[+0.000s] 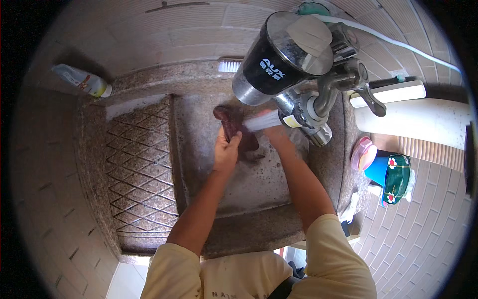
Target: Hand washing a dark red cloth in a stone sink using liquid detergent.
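Observation:
My left hand [226, 151] grips a wet, dark maroon item [246, 140], thumb on top. It may be a shoe or a folded cloth; its shape does not settle which. A wide stream of water [261, 121] from the faucet's spray nozzle [293, 119] strikes its right side. Beside that stream is my right hand [274, 130], its fingers partly hidden by the water, so I cannot tell whether it holds anything. Both hands are over the stone wash basin [246, 194], whose bottom is wet and spotted with suds.
A stone washboard [142, 179] with crossed grooves adjoins the basin's left. The black-and-silver AUX faucet unit [278, 63] overhangs the back right. A white-bristled brush [229, 66] and a squeeze tube [83, 81] lie on the ledge. At right are a pink container [361, 154] and a green packet [396, 179].

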Tool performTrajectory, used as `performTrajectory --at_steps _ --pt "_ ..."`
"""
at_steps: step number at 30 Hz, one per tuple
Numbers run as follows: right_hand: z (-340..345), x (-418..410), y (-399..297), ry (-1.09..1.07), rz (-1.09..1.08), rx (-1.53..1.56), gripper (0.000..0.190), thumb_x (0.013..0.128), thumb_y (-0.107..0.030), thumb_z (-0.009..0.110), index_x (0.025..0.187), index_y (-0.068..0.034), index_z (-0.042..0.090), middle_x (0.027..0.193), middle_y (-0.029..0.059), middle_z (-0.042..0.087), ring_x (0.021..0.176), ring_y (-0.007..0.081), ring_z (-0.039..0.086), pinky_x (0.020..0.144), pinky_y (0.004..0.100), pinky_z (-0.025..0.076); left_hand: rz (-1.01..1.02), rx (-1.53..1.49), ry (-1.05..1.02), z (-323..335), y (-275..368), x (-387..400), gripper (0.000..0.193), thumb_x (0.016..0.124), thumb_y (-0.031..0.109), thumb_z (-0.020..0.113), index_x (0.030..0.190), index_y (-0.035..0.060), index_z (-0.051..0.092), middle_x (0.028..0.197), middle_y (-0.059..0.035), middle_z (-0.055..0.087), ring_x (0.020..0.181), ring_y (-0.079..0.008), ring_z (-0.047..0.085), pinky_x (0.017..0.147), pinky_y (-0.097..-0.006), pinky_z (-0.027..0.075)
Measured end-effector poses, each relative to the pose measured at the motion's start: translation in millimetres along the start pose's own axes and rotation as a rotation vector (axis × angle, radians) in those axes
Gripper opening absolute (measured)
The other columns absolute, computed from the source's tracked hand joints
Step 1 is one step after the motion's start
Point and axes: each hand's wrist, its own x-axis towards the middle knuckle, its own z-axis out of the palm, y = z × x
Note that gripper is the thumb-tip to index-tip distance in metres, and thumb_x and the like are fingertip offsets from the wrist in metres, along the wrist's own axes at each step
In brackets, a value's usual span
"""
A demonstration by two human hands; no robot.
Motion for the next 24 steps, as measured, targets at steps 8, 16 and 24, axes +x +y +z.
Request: performTrajectory --at_steps 8,16,24 --pt "6.8 -23.2 -51.8 -0.187 0.344 1.031 0.025 0.092 -0.019 0.064 0.113 -0.008 0.058 0.107 0.0055 0.062 0.099 0.0156 0.061 0.088 0.0336 0.051 -0.050 -0.047 -0.007 -7.6 -7.8 -6.4 0.047 0.096 0.002 0.056 0.140 0.0042 0.042 0.128 -0.0056 0.057 0.113 -0.0164 0.056 0.100 -0.0328 0.044" --pt "4.8 -12.8 -17.2 0.145 -0.144 1.056 0.019 0.093 -0.015 0.062 0.109 -0.007 0.059 0.105 0.0065 0.063 0.095 0.0174 0.061 0.084 0.0348 0.050 0.072 0.538 0.108 -63.2 -45.5 -11.5 0.058 0.090 0.010 0.064 0.141 -0.0006 0.039 0.124 -0.0154 0.062 0.115 -0.0247 0.060 0.098 -0.0349 0.045" --pt "49.9 5.4 -27.1 0.237 -0.044 -0.419 0.038 0.083 -0.017 0.072 0.117 -0.006 0.057 0.107 0.0085 0.064 0.100 0.0222 0.061 0.088 0.0337 0.050 -0.043 0.859 0.090 -43.4 -46.5 -8.4 0.068 0.083 0.022 0.070 0.137 -0.0057 0.040 0.117 -0.0264 0.064 0.111 -0.0376 0.062 0.095 -0.0405 0.047"
